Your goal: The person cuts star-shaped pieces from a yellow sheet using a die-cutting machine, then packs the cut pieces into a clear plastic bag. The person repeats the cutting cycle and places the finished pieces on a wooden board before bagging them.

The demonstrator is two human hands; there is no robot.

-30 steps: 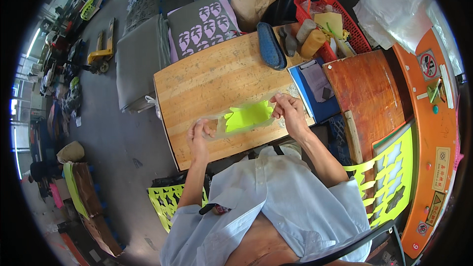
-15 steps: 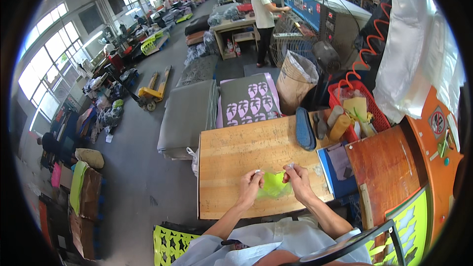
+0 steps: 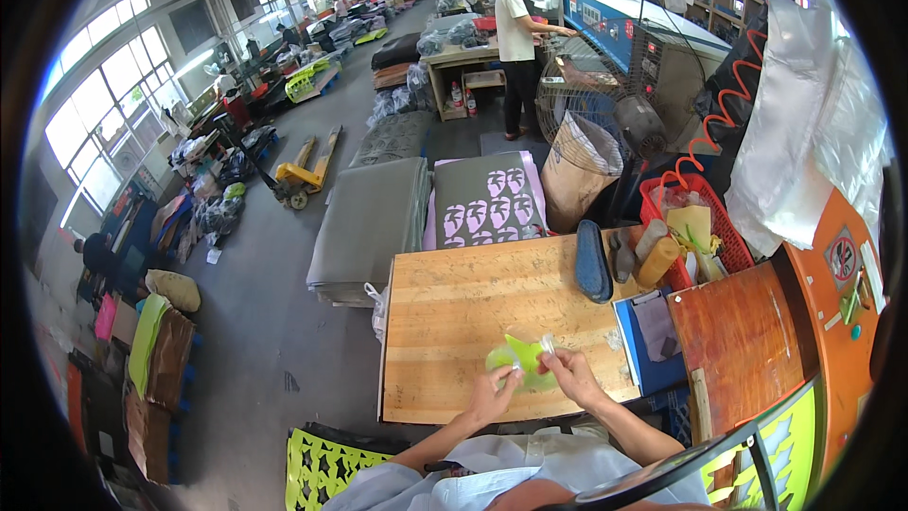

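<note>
Over the front part of the wooden tabletop (image 3: 454, 312) I hold a clear plastic bag (image 3: 498, 357) with a bright yellow-green piece (image 3: 526, 352) that shows through it. My left hand (image 3: 491, 394) is closed, pinching the bag's lower left side between thumb and fingers. My right hand (image 3: 574, 379) is closed too, gripping the bag's right side, where the plastic is bunched up whitish. The piece's exact shape is partly hidden by folds and fingers.
A blue insole-shaped pad (image 3: 593, 263) lies at the table's far right corner, near a red basket (image 3: 733, 232) of bottles and tools. A blue tray (image 3: 653, 345) adjoins the right edge. Grey sheet stacks (image 3: 369, 222) stand beyond; a person (image 3: 517, 38) works at a machine.
Both hands have shifted. The bag has gone from stretched flat between them to crumpled and tilted, with my left hand now lower than my right. The head view has turned slightly.
</note>
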